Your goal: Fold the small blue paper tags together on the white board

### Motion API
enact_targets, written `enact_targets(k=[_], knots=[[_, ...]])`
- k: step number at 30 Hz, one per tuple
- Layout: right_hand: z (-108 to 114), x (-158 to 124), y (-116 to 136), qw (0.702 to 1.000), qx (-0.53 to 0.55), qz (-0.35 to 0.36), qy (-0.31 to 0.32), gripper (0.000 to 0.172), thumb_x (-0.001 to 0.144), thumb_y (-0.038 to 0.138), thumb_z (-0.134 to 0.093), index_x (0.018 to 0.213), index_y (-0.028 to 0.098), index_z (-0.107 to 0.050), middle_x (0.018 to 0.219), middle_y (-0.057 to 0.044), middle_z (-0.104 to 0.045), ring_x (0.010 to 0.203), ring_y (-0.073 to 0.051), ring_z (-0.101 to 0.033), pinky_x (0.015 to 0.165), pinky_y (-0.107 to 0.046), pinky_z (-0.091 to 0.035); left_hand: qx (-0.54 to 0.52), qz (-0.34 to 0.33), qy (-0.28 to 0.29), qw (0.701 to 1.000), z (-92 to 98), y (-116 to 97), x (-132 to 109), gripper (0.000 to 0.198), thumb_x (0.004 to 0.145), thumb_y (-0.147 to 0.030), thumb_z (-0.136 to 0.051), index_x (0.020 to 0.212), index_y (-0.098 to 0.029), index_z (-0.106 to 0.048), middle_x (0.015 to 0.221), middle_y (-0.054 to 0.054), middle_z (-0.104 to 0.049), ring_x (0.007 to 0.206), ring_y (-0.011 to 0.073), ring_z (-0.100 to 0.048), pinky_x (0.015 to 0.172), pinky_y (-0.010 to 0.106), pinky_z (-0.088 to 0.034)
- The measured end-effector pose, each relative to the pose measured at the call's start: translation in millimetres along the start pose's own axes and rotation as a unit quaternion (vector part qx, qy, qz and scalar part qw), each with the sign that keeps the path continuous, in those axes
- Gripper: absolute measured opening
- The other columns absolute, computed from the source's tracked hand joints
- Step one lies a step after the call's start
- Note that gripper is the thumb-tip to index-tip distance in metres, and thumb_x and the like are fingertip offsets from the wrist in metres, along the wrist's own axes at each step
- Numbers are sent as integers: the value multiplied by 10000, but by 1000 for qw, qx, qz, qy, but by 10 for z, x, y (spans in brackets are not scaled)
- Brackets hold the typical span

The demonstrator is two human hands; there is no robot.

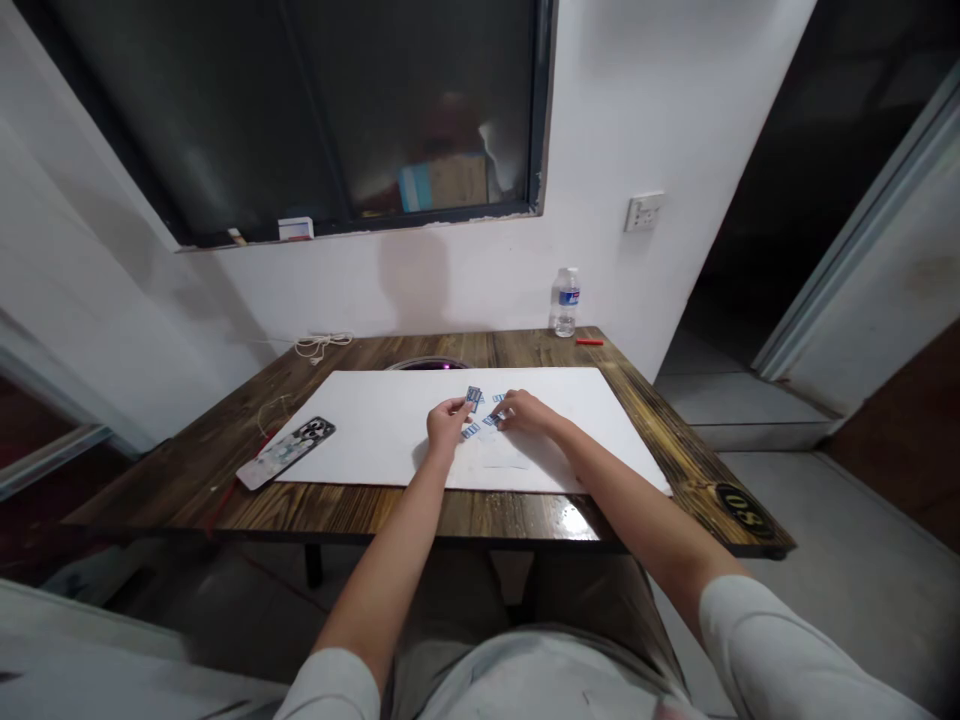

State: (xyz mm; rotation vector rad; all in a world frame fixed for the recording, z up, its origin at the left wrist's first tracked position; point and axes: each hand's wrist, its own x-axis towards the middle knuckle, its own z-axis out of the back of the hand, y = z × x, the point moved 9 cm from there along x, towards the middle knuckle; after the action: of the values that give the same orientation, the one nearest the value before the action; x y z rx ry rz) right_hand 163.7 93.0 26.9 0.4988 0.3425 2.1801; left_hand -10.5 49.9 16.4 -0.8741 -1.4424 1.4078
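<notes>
My left hand (444, 424) is closed in a pinch on a small stack of blue-and-white cards (474, 395), held tilted up over the white board (375, 425). Just to the right, the fingers of my right hand (526, 412) are bent down onto another small blue-and-white card (491, 420) and grip it near the board's surface. Between and around both hands lie several similar pieces, among them a card (470, 431) below my left fingertips and a card (499, 398) behind my right fingers. Their print is too small to read.
The board lies on a dark wooden table (247, 440). A phone (289, 453) overlaps its left edge. At the back stand a water bottle (567, 303) and, beside it, a red pen-like object (589, 342). A white cable (321, 346) is coiled at the back left.
</notes>
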Motion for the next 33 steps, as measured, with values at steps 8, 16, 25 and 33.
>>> enact_targets(k=[8, 16, 25, 33], knots=[[38, -77, -33, 998, 29, -1, -59, 182, 708, 204, -785, 889, 207, -763, 929, -64, -694, 870, -202, -592, 755, -269, -427, -5, -23, 3, 1000, -15, -11, 52, 379, 623, -412, -783, 883, -139, -745, 722, 61, -709, 587, 154, -650, 440, 190, -422], [226, -88, -128, 966, 232, -41, -110, 156, 749, 327, -720, 752, 172, -731, 724, -23, -721, 669, -146, -605, 647, -248, -430, -22, -2, 18, 1000, -29, 40, 49, 409, 589, -413, -815, 885, -139, -750, 720, 56, -707, 592, 143, -637, 465, 200, -445], [224, -136, -95, 901, 389, -50, -184, 378, 655, 538, -745, 730, 170, -703, 705, -53, -713, 654, -171, -624, 615, -278, -462, -37, 0, 71, 997, -137, 48, 35, 389, 549, -370, -867, 834, -125, -771, 757, 89, -743, 555, 145, -636, 559, 259, -494], [54, -138, -156, 879, 423, -58, -214, 479, 613, 499, -783, 945, 156, -735, 682, -14, -686, 628, -149, -591, 643, -282, -455, -9, 8, 122, 992, -247, 16, -50, 375, 539, -380, -884, 804, -136, -781, 697, 82, -728, 542, 149, -618, 557, 266, -483]])
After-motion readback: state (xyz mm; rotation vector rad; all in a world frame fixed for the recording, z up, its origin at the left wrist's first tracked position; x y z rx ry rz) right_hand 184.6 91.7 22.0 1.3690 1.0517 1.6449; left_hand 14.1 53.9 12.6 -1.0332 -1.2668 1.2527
